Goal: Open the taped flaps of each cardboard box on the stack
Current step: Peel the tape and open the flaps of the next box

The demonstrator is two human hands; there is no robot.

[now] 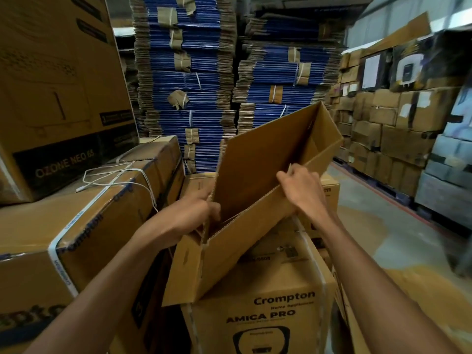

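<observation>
plain brown cardboard box (pixel 255 233) | open, tilted | atop Crompton box (pixel 268 310)

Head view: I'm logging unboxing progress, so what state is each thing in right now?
Plain box, open at the top, tilted, held by both hands.
Left hand, grips the box's near-left corner.
Right hand, grips its near rim.
Amica Pro box, shut, white strap on.
Crompton box at left, shut, strapped.
Flattened cartons, folded flat, bundled.
</observation>
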